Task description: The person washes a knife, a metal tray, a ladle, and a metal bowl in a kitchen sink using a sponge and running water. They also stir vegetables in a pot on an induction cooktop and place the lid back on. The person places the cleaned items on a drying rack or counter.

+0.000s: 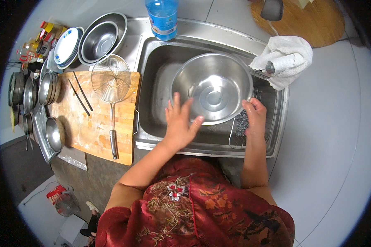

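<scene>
A large stainless steel bowl (216, 78) sits tilted in the sink (156, 102), with what looks like a little water at its bottom. My right hand (255, 117) pinches the bowl's right rim between thumb and fingers. Over the near left side of the bowl is my left hand (180, 125), fingers spread and nothing held in it. Whether its fingertips touch the steel, I cannot tell. Beside my right hand, a dark scouring pad (242, 123) lies in a wire rack (262, 92) along the sink's right side.
A white towel (292, 58) drapes the faucet. A blue bottle (163, 21) stands at the sink's back edge. Left of the sink, a wooden cutting board (102, 126) carries a wire skimmer (111, 78) and black chopsticks (80, 95). Nested bowls (100, 41) and plates (66, 46) crowd behind it.
</scene>
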Action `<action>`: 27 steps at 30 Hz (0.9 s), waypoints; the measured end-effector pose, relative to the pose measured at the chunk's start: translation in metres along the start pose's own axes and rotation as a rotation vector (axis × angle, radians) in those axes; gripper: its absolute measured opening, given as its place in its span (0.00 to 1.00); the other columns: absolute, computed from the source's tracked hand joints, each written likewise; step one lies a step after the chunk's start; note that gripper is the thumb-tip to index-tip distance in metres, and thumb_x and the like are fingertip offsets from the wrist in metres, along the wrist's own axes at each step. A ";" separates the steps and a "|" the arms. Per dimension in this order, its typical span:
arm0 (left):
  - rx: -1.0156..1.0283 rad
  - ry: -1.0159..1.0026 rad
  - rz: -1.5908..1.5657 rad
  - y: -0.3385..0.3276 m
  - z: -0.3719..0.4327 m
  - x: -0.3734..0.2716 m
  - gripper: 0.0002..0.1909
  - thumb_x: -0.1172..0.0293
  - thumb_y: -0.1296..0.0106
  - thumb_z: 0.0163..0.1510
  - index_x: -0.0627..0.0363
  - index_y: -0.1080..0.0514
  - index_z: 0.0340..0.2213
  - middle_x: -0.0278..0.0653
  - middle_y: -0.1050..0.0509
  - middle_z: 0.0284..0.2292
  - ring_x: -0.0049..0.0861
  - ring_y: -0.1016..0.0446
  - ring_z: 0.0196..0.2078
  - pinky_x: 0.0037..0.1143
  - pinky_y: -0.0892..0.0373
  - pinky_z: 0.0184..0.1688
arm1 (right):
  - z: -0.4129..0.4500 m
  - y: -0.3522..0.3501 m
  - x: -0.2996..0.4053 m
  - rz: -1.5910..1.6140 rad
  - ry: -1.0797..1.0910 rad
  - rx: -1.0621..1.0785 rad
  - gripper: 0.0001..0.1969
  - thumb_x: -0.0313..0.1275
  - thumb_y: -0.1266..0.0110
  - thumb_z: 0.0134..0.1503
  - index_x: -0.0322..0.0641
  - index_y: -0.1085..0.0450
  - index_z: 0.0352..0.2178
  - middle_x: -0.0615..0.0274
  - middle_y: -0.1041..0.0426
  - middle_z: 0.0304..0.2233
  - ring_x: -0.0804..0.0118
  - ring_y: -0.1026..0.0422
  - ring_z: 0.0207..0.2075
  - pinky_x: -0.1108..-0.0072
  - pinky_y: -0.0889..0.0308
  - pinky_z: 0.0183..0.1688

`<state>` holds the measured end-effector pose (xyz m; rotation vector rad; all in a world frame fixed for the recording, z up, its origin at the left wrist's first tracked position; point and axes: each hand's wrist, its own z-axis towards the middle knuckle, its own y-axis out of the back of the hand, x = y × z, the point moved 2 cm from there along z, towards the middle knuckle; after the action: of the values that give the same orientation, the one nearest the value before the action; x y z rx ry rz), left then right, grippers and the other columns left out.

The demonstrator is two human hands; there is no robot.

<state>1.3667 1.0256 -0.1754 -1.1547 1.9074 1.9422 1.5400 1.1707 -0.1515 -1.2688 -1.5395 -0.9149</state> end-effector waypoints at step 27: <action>0.554 0.935 -1.615 -0.088 0.010 0.057 0.17 0.74 0.51 0.50 0.68 0.41 0.40 0.46 0.31 0.36 0.28 0.27 0.33 0.21 0.26 0.29 | 0.047 0.057 -0.023 -0.278 -0.022 0.527 0.07 0.29 0.45 0.46 0.39 0.30 0.29 0.71 0.31 0.27 0.80 0.35 0.30 0.85 0.40 0.37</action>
<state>1.3780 1.0272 -0.2801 -2.3392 0.7435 -0.0017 1.5887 1.2187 -0.1886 -0.7023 -1.8491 -0.6008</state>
